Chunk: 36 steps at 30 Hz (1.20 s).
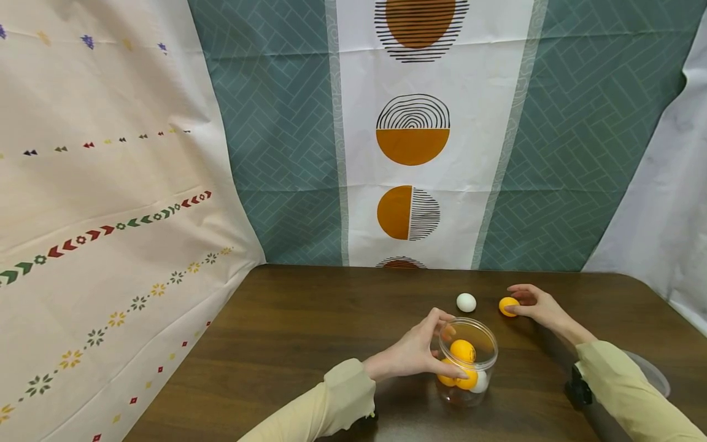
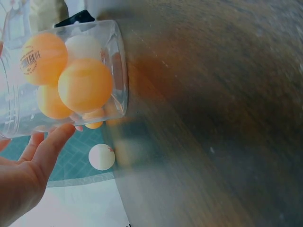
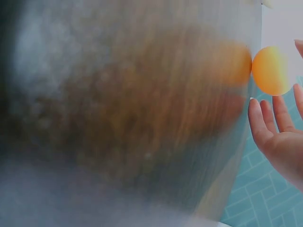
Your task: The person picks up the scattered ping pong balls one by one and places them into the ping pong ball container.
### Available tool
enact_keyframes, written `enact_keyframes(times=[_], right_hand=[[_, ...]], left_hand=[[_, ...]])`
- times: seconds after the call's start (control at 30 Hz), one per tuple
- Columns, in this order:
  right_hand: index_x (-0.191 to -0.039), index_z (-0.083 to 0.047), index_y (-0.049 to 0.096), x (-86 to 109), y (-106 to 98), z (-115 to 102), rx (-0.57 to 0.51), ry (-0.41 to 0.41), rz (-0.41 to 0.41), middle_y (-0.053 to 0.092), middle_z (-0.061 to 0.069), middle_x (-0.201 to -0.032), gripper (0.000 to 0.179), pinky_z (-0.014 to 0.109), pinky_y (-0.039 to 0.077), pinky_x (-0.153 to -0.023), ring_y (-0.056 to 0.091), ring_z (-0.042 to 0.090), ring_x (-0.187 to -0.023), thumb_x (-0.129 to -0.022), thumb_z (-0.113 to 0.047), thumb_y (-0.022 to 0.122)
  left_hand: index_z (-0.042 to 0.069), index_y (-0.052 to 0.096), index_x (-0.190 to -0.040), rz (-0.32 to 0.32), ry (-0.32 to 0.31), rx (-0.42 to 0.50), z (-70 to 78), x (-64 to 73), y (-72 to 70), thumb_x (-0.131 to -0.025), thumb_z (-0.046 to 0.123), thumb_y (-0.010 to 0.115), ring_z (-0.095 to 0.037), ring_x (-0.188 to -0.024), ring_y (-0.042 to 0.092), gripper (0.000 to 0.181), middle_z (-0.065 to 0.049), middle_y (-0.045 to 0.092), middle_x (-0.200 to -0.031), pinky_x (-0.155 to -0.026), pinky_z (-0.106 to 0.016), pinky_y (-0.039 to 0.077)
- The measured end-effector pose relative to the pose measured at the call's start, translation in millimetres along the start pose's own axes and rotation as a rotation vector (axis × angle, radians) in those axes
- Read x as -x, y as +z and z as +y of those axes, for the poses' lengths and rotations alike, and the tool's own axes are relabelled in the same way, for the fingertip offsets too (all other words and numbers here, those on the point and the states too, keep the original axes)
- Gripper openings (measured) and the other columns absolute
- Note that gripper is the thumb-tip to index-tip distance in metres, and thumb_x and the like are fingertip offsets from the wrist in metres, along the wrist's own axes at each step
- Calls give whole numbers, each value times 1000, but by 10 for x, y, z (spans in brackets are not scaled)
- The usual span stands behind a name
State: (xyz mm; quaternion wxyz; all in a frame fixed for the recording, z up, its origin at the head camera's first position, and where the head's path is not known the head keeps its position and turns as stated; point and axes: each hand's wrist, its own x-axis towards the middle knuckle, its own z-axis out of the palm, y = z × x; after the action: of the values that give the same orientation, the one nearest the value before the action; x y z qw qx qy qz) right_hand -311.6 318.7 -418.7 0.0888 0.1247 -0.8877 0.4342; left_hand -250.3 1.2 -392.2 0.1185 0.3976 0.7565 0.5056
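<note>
My left hand (image 1: 411, 353) grips a clear plastic jar (image 1: 465, 398) around its side, thumb toward me and fingers on the far side. The jar stands open-topped on the table, with several orange balls (image 1: 463, 350) and a white ball (image 1: 479, 382) inside; they look like ping-pong balls, also seen through the wall in the left wrist view. Farther right, my right hand (image 1: 544, 307) is at a loose orange ping-pong ball (image 3: 272, 71), which rests on the table. Its fingers lie spread around the ball without a visible pinch. A white ping-pong ball (image 1: 466, 302) lies behind the jar.
A clear round lid-like disc (image 1: 657, 374) lies at the right, partly hidden by my right sleeve (image 1: 624, 380). The dark wooden table (image 1: 309, 319) ends at a patterned curtain (image 1: 276, 153) behind and a white printed cloth (image 1: 110, 245) on the left.
</note>
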Motion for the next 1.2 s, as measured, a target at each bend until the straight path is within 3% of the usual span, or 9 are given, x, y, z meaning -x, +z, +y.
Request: enact_keyframes(times=[0.37,0.63,1.2], right_hand=[[-117,11,46,-10,49,30,9,18,-37,49,32,-110,50,38,42,-75,49,41,-98,-80,-14,69],[-116,13,47,-9,66,29,21,24,-56,51,30,-109,48,28,43,-71,52,36,-94,-81,-13,68],[-114,13,49,-13,4,-56,48,41,-65,53,26,-106,49,28,42,-71,50,31,-91,-81,-18,68]], left_hand=[[21,33,-123,4,-3,0,-22,27,14,-70,13,79,-9,-103,46,70,1,47,-115,-70,-20,46],[20,33,-123,0,-9,1,-21,45,6,-71,13,79,-9,-103,46,70,2,46,-115,-70,-20,46],[20,33,-123,4,-15,-13,10,-11,-11,-70,13,79,-9,-102,46,70,1,47,-115,-69,-20,46]])
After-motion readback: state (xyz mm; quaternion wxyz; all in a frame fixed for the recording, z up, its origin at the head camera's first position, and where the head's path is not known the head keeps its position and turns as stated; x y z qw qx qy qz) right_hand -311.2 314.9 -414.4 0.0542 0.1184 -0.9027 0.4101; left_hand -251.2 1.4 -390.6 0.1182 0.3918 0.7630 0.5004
